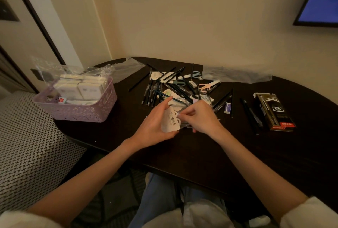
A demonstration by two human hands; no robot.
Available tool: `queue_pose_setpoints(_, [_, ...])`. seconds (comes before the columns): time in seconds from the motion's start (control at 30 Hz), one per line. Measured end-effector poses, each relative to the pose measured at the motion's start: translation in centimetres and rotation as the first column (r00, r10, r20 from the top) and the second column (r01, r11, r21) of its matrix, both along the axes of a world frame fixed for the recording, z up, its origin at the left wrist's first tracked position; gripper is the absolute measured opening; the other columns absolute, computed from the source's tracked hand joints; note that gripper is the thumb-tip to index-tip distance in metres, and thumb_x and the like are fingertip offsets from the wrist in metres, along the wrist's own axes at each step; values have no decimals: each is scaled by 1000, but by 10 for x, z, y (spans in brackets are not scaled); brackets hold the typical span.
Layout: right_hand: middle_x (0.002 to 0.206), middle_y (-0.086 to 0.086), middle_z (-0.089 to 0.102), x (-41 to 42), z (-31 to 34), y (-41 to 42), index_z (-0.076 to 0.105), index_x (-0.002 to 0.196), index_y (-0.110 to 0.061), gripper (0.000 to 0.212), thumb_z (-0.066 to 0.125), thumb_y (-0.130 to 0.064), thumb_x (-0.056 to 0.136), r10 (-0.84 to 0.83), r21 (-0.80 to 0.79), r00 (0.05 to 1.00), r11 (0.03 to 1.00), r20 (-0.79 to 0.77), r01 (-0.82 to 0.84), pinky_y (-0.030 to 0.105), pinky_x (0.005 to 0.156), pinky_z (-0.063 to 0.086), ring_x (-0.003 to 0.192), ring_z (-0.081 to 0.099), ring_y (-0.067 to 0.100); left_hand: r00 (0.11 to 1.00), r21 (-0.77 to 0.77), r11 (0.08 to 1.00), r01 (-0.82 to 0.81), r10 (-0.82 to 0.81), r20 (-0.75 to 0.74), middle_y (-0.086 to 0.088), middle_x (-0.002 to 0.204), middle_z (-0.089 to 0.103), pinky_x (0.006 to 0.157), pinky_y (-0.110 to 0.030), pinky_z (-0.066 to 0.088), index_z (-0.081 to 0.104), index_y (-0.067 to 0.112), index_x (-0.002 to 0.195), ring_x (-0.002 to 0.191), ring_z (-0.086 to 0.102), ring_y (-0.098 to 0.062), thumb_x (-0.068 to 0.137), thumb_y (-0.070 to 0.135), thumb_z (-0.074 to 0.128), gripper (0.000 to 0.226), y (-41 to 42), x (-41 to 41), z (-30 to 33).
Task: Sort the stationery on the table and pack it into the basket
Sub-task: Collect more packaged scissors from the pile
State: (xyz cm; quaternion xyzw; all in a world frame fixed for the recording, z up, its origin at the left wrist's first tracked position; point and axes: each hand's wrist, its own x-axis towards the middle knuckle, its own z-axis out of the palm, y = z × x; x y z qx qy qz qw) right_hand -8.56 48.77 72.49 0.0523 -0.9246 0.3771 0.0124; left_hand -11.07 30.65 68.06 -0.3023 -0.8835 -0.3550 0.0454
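Observation:
A purple perforated basket (pixel 80 112) stands at the table's left end, holding white boxes inside a clear plastic bag (pixel 76 74). A heap of pens and pencils (pixel 170 90) with scissors (pixel 195 75) and small white packs lies at the table's middle. My left hand (pixel 155 127) grips a small white printed pack (pixel 171 120) in front of the heap. My right hand (pixel 199 116) pinches the same pack's right edge, fingers closed on its clear wrapping.
A black pen box (pixel 274 111) and loose black pens (pixel 251 116) lie at the right. A white-blue eraser (pixel 228 108) sits between. Empty clear bags (pixel 236 75) rest along the wall. A patterned seat (pixel 27 145) is left of the dark table (pixel 201 154).

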Motion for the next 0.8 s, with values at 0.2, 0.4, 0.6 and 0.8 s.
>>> queue_pose_setpoints(0.2, [86,-4,70,0,4,5,72,97,-14,11,63,-17,91,-183,-335,966,935,-182,114,15,53,49,55,64,4,990,99,986,-131,135,-28,1,139,45,109,-38,38,18,20,151,129,42,-10,70,38,82,104,0,-4,4])
queue_pose_setpoints(0.4, [103,-7,57,-12,3,-1,58,115,-16,51,77,-41,75,-281,-344,931,919,-235,191,20,71,53,83,61,6,963,165,952,-257,267,-39,-1,135,50,102,-35,44,20,16,149,126,46,-14,68,41,83,105,10,-9,8])
queue_pose_setpoints(0.6, [94,-4,70,-24,1,-2,70,100,-13,32,79,-32,76,-145,-268,979,958,-147,101,20,74,55,83,65,3,944,203,926,-317,330,-30,-1,134,51,99,-31,45,23,16,148,124,48,-14,68,42,82,103,15,-11,7])
queue_pose_setpoints(0.8, [90,1,73,-30,1,-2,73,96,-11,15,74,-13,81,-66,-244,987,969,-150,28,18,74,56,77,68,2,946,213,922,-324,312,89,-4,127,54,97,-34,47,27,14,146,118,52,-16,63,37,86,105,4,-18,5])
